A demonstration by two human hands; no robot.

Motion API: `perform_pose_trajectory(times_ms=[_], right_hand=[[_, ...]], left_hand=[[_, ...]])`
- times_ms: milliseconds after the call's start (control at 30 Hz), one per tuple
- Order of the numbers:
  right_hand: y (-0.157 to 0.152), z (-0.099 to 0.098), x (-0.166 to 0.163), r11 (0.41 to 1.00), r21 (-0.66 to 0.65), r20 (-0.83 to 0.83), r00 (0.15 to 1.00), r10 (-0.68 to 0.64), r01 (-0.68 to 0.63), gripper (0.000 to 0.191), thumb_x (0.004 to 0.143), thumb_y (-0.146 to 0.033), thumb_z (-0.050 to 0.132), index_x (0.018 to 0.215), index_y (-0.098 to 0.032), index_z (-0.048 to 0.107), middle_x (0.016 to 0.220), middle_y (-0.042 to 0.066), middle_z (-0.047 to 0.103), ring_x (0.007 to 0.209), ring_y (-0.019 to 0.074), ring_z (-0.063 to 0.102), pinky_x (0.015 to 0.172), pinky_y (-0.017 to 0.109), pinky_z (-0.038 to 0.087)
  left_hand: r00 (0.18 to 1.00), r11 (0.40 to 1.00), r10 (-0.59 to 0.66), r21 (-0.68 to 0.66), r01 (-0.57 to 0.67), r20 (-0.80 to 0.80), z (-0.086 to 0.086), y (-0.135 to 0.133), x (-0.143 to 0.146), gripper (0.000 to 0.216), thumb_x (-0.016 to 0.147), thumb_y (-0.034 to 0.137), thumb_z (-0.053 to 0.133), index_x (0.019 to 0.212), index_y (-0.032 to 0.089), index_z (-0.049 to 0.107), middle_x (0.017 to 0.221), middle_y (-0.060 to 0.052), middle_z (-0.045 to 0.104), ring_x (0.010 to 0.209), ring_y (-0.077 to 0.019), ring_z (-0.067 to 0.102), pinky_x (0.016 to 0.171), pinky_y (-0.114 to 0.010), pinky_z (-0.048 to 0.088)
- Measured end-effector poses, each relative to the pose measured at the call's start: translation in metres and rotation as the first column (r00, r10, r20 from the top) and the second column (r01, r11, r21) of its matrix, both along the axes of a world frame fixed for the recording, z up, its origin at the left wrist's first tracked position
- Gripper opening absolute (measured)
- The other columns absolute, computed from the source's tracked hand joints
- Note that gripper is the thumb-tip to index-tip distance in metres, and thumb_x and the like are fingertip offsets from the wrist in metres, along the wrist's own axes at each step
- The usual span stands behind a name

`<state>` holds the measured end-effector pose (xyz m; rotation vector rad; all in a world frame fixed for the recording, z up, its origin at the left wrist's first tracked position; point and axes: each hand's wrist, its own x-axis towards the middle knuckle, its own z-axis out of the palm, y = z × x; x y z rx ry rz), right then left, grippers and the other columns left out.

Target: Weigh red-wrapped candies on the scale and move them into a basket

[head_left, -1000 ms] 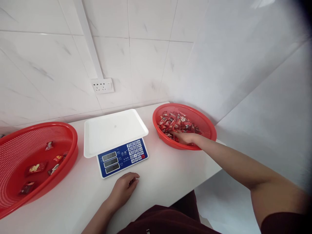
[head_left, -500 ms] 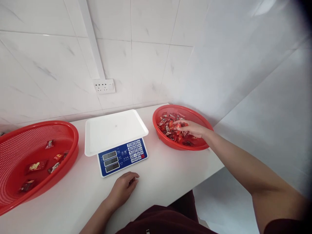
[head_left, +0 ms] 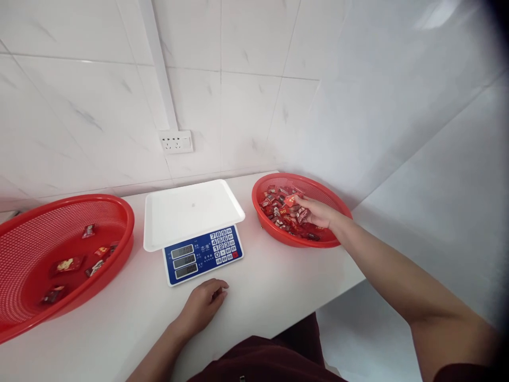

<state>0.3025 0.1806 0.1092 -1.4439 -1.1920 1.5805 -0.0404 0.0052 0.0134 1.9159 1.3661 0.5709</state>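
At the right basket (head_left: 274, 237), my right hand (head_left: 316, 212) is closed around wrapped candies (head_left: 302, 214). A bright red wrapper sticks out between its fingertips, and more small candies in red and brown wrappers (head_left: 274, 204) lie beneath it. My left hand (head_left: 202, 305) rests on the white table (head_left: 254, 297) just in front of the scale, loosely curled with the thumb apart from the fingers and nothing in it. The digital scale (head_left: 204, 254) has a blue keypad panel, three small displays and a bare white weighing tray (head_left: 193, 212).
A second red mesh basket (head_left: 127, 228) stands on the left, with several wrapped candies (head_left: 67, 264) scattered on its bottom. Behind the table rises a tiled wall with a power socket (head_left: 176, 141). Another wall closes off the right side.
My right hand has closed around candies and turned, with a red wrapper now at its fingertips. My left hand stays at the scale's front. The view has shifted slightly.
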Motion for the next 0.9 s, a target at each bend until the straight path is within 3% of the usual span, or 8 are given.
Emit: perform_pose_trajectory(times_ms=[100, 267, 400, 533, 667, 800, 900], right_hand=[[0.005, 0.011, -0.016, 0.999, 0.032, -0.033, 0.999, -0.018, 0.019, 0.015, 0.084, -0.037, 0.054, 0.081, -0.023, 0.052, 0.071, 0.002, 0.064, 0.062, 0.0142, 0.062, 0.046, 0.021, 0.048], [0.015, 0.036, -0.088, 0.963, 0.233, -0.097, 0.983, 0.158, -0.131, 0.015, 0.082, -0.034, 0.057, 0.078, -0.021, 0.051, 0.063, 0.0, 0.059, 0.054, 0.0118, 0.058, 0.039, 0.018, 0.04], [0.016, 0.04, -0.169, 0.89, 0.29, 0.134, 0.936, 0.325, -0.351, 0.016, 0.08, -0.032, 0.058, 0.074, -0.019, 0.052, 0.064, 0.0, 0.055, 0.045, 0.0079, 0.047, 0.032, 0.017, 0.034], [0.018, 0.034, -0.228, 0.796, 0.295, 0.397, 0.826, 0.401, -0.528, 0.018, 0.08, -0.034, 0.058, 0.072, -0.019, 0.052, 0.06, 0.001, 0.052, 0.046, 0.0098, 0.047, 0.031, 0.019, 0.032], [0.022, 0.033, -0.248, 0.756, 0.315, 0.482, 0.783, 0.393, -0.574, 0.023, 0.081, -0.039, 0.055, 0.071, -0.02, 0.049, 0.057, 0.0, 0.048, 0.048, 0.0111, 0.048, 0.031, 0.019, 0.032], [0.027, 0.034, -0.246, 0.802, 0.302, 0.44, 0.822, 0.362, -0.515, 0.018, 0.077, -0.032, 0.059, 0.072, -0.02, 0.049, 0.057, 0.0, 0.048, 0.053, 0.0126, 0.052, 0.034, 0.019, 0.034], [0.031, 0.031, -0.244, 0.844, 0.219, 0.369, 0.842, 0.394, -0.49, 0.013, 0.073, -0.027, 0.063, 0.077, -0.02, 0.052, 0.059, 0.001, 0.052, 0.056, 0.0141, 0.055, 0.037, 0.02, 0.037]], left_hand=[[1.0, 1.0, 0.013, 0.014, -0.012, -0.012, -0.003, 0.0, 0.0, 0.021, 0.083, 0.026, 0.041, 0.095, 0.03, 0.058, 0.09, -0.001, 0.064, 0.075, -0.0185, 0.057, 0.068, -0.03, 0.045], [1.0, 0.999, 0.022, 0.036, -0.021, -0.021, -0.01, -0.002, 0.0, 0.021, 0.08, 0.026, 0.044, 0.093, 0.028, 0.061, 0.088, -0.003, 0.066, 0.077, -0.0196, 0.059, 0.07, -0.03, 0.046], [1.0, 1.0, 0.008, 0.019, -0.008, -0.019, -0.008, -0.003, -0.002, 0.022, 0.08, 0.025, 0.045, 0.094, 0.028, 0.061, 0.092, -0.002, 0.066, 0.078, -0.0186, 0.059, 0.069, -0.029, 0.046], [0.999, 1.0, -0.012, 0.018, 0.012, -0.035, -0.005, -0.004, -0.003, 0.022, 0.08, 0.023, 0.045, 0.094, 0.027, 0.061, 0.089, -0.002, 0.065, 0.076, -0.0178, 0.058, 0.068, -0.028, 0.046], [0.999, 1.0, -0.013, 0.026, 0.014, -0.043, -0.004, -0.005, -0.003, 0.023, 0.081, 0.022, 0.044, 0.096, 0.025, 0.061, 0.088, -0.003, 0.064, 0.076, -0.0178, 0.058, 0.069, -0.028, 0.046], [0.998, 0.999, -0.034, 0.024, 0.036, -0.058, -0.004, -0.007, -0.004, 0.024, 0.081, 0.023, 0.045, 0.098, 0.025, 0.062, 0.089, -0.004, 0.064, 0.077, -0.0184, 0.058, 0.069, -0.029, 0.046], [0.997, 0.998, -0.042, 0.046, 0.045, -0.059, -0.004, -0.008, -0.004, 0.026, 0.08, 0.022, 0.044, 0.1, 0.025, 0.062, 0.09, -0.005, 0.063, 0.078, -0.0189, 0.058, 0.07, -0.029, 0.046]])
